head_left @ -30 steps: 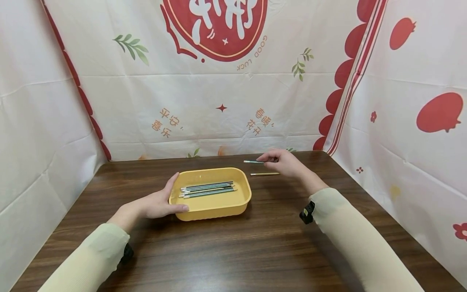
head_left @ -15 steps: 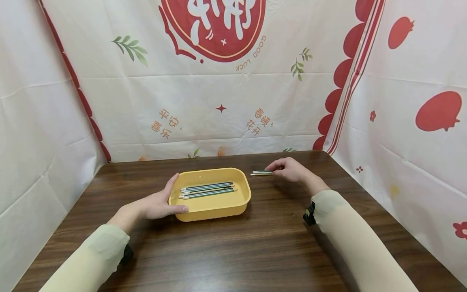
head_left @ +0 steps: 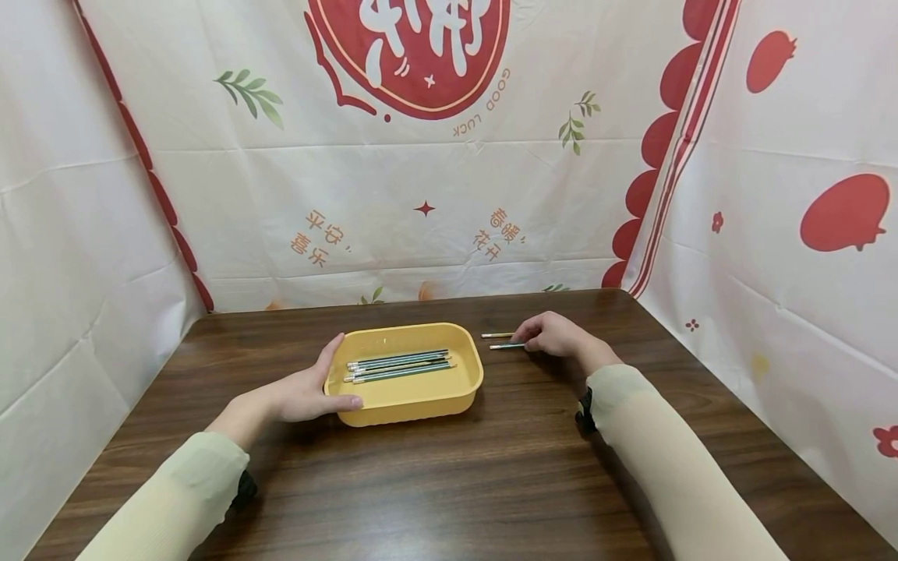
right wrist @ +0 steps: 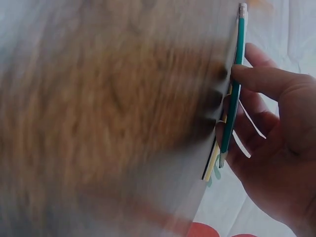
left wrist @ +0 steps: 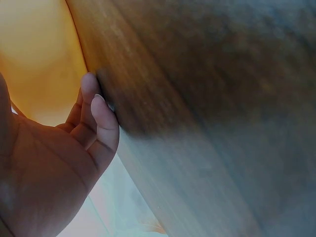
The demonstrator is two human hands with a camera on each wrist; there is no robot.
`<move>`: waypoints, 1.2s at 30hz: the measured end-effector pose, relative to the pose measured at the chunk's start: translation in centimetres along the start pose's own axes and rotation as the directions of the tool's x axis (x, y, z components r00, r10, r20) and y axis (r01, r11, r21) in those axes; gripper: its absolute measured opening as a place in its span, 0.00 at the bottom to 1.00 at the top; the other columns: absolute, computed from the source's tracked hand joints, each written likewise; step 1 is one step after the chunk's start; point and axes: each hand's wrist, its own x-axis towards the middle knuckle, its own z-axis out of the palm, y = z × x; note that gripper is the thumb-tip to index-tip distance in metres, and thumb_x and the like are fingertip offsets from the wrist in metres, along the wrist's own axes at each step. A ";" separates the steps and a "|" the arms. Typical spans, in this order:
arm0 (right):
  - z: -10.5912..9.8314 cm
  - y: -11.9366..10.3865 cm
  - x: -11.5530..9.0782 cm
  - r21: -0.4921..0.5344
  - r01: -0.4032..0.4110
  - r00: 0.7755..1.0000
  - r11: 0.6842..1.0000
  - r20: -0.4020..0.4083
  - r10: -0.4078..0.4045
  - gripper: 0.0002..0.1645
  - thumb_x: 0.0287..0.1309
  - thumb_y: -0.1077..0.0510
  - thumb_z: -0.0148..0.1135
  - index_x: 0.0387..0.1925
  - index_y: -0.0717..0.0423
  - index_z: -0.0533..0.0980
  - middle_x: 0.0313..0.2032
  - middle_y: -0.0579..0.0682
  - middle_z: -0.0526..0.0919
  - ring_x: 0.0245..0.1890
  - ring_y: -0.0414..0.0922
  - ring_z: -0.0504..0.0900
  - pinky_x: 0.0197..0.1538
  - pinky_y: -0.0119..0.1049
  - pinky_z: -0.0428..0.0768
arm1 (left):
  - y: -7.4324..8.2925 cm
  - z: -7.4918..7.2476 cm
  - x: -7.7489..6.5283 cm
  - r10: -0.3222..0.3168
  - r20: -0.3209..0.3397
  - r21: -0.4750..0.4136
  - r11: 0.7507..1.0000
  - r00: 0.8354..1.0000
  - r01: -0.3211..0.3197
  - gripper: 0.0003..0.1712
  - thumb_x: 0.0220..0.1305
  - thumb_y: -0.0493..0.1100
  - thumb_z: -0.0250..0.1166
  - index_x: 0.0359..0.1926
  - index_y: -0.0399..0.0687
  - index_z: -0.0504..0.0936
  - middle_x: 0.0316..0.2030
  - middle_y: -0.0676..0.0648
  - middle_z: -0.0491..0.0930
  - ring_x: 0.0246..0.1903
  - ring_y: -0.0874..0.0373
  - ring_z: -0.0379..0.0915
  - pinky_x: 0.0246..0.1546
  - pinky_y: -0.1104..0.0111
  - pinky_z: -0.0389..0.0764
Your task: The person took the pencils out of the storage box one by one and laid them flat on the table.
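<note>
My left hand (head_left: 298, 395) holds the left end of a yellow plastic basket (head_left: 421, 407), its thumb over the near rim. In the left wrist view its fingers (left wrist: 104, 116) lie along the outer wall. Several pencils (head_left: 400, 365) lie side by side inside, eraser ends to the left. Right of the basket, my right hand (head_left: 559, 336) pinches a green pencil (right wrist: 241, 42) between thumb and fingers, close over the table. Just behind it lies a yellow-and-black pencil (head_left: 496, 335), partly hidden by the fingers; the right wrist view shows this pencil's far end (right wrist: 211, 163).
The brown wooden tabletop (head_left: 449, 483) runs up to a white printed cloth (head_left: 421, 179) at the back. More cloth hangs along both sides. A dark band with a small device (head_left: 585, 413) sits at the right wrist.
My right hand has brought the green pencil from the table's back edge toward me, past the yellow-and-black pencil to its near side. The left hand and the basket have stayed put.
</note>
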 end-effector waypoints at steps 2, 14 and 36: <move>0.1 -0.1 0.2 0.001 -0.011 1.000 1.000 -0.013 0.011 0.12 0.70 0.67 0.66 0.48 0.54 0.91 0.45 0.53 0.91 0.46 0.48 0.82 0.57 0.48 0.80 | 0.0 0.0 0.0 0.001 -0.001 0.000 1.000 1.000 -0.001 0.78 0.68 0.73 0.72 0.88 0.53 0.21 0.82 0.23 0.57 0.77 0.32 0.67 0.78 0.37 0.65; 1.1 -0.1 1.2 -0.077 -0.055 0.997 0.996 -0.051 0.052 0.14 0.74 0.67 0.64 0.49 0.51 0.91 0.47 0.52 0.92 0.47 0.50 0.82 0.58 0.51 0.81 | 0.0 0.0 0.0 0.004 0.000 -0.005 1.000 1.000 -0.004 0.79 0.67 0.73 0.72 0.88 0.53 0.21 0.81 0.23 0.58 0.77 0.33 0.66 0.78 0.37 0.64; 1.1 -0.8 1.5 -0.097 -0.053 0.998 0.994 -0.029 0.051 0.18 0.73 0.70 0.61 0.51 0.51 0.91 0.50 0.55 0.91 0.53 0.53 0.84 0.63 0.55 0.82 | 0.0 0.0 -0.1 0.006 0.000 -0.018 1.000 1.000 -0.006 0.79 0.68 0.72 0.72 0.88 0.52 0.20 0.82 0.24 0.57 0.78 0.34 0.65 0.79 0.37 0.63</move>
